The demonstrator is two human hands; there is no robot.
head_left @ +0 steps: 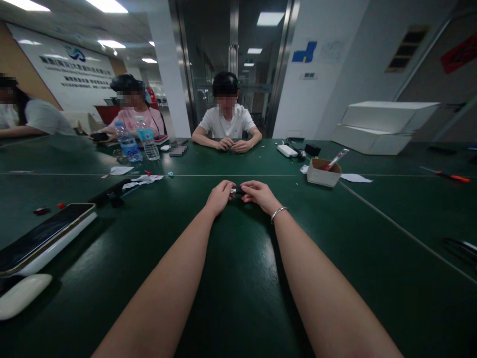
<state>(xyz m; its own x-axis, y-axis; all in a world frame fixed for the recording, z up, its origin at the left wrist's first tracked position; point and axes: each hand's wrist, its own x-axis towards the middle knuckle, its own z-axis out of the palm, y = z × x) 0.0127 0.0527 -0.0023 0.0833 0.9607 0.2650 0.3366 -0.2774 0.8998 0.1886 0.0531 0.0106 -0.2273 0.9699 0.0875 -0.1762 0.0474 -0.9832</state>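
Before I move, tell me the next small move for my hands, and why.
Probably tilt the small dark-and-silver item slightly toward you: the left hand and right hand hold it from opposite sides, and their fingers seem to hide part of it.

There is one small dark-and-silver object (236, 191) and one silver bracelet (279, 214). The table (238, 298) carries two plastic bottles (148, 139), two large white boxes (387, 119), one small open box (323, 177), one large phone (46, 232) at the near left and one orange-ended tool (452, 176). Three other people (227, 122) sit at it. Smaller loose bits are too unclear to count.
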